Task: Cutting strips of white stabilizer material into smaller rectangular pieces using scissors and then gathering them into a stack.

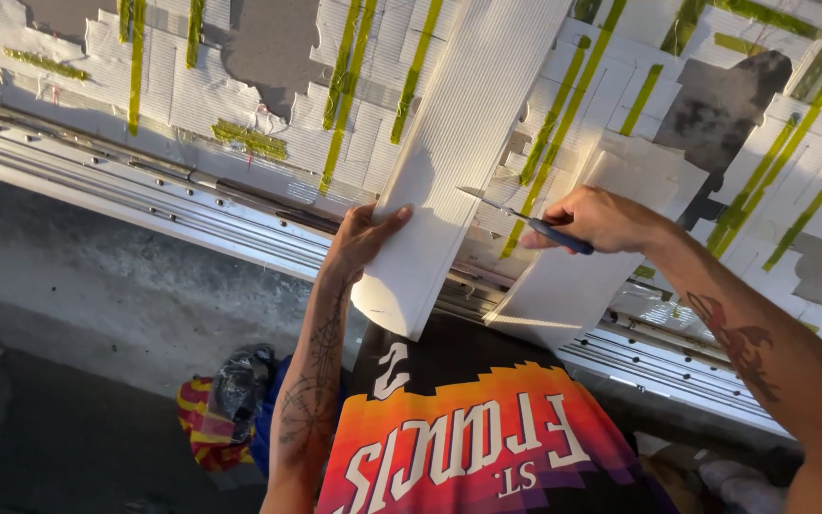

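Observation:
My left hand (362, 238) grips the left edge of a long white corrugated plastic strip (459, 143), holding it tilted over my lap. My right hand (601, 219) is closed on a blue-handled utility knife (535, 224). The knife's blade tip rests on the strip's right edge, about midway up. A second white corrugated piece (573, 276) lies under my right hand, leaning against the metal rails.
Grey metal sliding-door rails (145, 186) run diagonally across the view. Beyond them lie white corrugated sheets joined with green-yellow tape (344, 76). Bare concrete floor (97, 276) is at left, with a red-and-yellow striped bag (211, 419) beside my left forearm.

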